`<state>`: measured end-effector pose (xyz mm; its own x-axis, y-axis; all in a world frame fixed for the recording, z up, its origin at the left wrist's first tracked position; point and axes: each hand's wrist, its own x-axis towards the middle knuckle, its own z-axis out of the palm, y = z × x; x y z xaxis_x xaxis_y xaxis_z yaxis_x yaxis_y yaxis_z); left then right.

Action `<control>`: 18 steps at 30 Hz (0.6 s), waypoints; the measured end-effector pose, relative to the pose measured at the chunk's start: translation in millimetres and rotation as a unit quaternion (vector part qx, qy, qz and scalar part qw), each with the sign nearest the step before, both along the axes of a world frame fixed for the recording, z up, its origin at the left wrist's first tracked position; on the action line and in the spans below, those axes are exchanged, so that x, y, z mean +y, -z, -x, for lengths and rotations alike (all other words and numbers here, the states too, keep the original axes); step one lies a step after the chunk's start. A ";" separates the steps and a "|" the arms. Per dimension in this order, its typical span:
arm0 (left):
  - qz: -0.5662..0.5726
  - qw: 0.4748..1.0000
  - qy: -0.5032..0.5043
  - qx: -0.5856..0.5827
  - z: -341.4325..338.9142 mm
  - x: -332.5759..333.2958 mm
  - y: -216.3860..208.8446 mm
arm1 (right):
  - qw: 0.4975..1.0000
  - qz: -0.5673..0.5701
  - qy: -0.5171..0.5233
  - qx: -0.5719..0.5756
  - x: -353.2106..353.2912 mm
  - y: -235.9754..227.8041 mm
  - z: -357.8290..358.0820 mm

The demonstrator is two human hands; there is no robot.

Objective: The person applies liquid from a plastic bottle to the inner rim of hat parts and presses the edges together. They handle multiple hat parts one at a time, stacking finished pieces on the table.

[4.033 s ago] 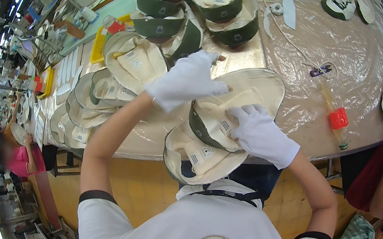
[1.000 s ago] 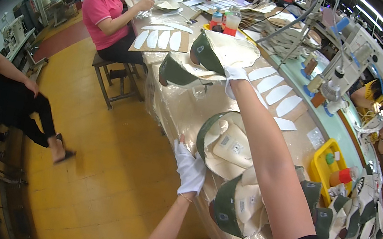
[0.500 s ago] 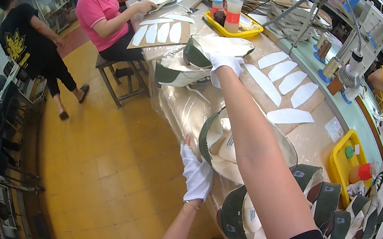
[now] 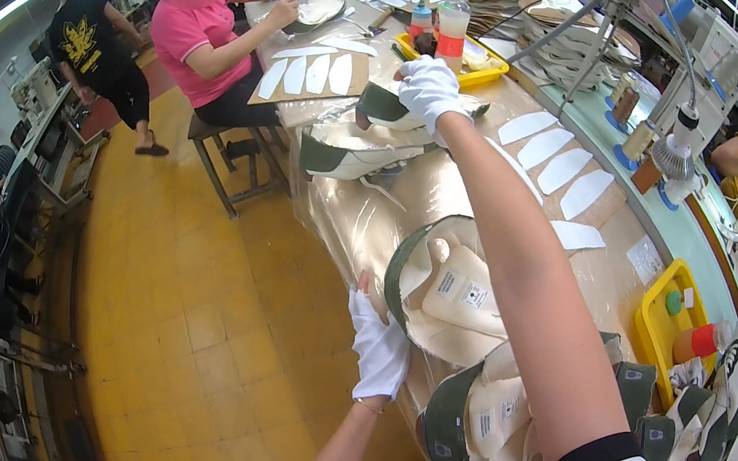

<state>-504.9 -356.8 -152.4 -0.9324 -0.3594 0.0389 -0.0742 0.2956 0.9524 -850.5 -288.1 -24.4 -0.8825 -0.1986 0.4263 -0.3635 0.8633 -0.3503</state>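
Note:
My right hand [image 4: 431, 92], in a white glove, is reached out over the far pair of green-and-white shoe uppers [image 4: 357, 155]. Its fingers bend downward above the upper one, and their tips are partly hidden, so I cannot tell whether they hold anything. At the table's front edge my gloved left hand [image 4: 377, 347] stays with its fingers stretched out, one fingertip bare. Beside it lies an open green-and-cream upper [image 4: 397, 269] with a pale labelled lining. A second such upper [image 4: 454, 411] lies nearer me, partly under my right forearm.
White cut pieces [image 4: 563, 168] lie on a brown board. Yellow trays [image 4: 657, 318] hold bottles. Several more uppers [image 4: 657, 435] are heaped at the right. A sewing machine [image 4: 711, 53] stands beyond. A co-worker in pink [image 4: 192, 35] sits at the table's far left; another person [image 4: 92, 47] walks the aisle.
My right hand has lifted off the far upper and shifted up toward the yellow tray. My left hand has barely moved. The co-worker in black has moved farther along the aisle.

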 end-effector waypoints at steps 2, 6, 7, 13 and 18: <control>-0.011 1.000 0.012 0.000 0.4 0.3 0.2 | 0.994 0.021 -0.095 -0.055 0.9 -6.1 11.0; 0.003 1.000 0.013 0.005 0.7 0.3 1.6 | 0.950 0.037 -0.161 -0.266 5.2 -7.1 16.8; -0.002 1.000 0.010 0.004 0.7 0.4 2.8 | 0.930 0.048 -0.163 -0.327 5.0 -4.8 17.2; -0.015 1.000 0.008 0.022 1.8 0.2 14.7 | 0.948 0.013 -0.151 -0.279 -0.4 35.0 24.6; -0.031 0.999 0.016 0.021 1.8 -0.9 18.7 | 0.954 -0.084 -0.114 -0.265 -5.7 44.2 33.7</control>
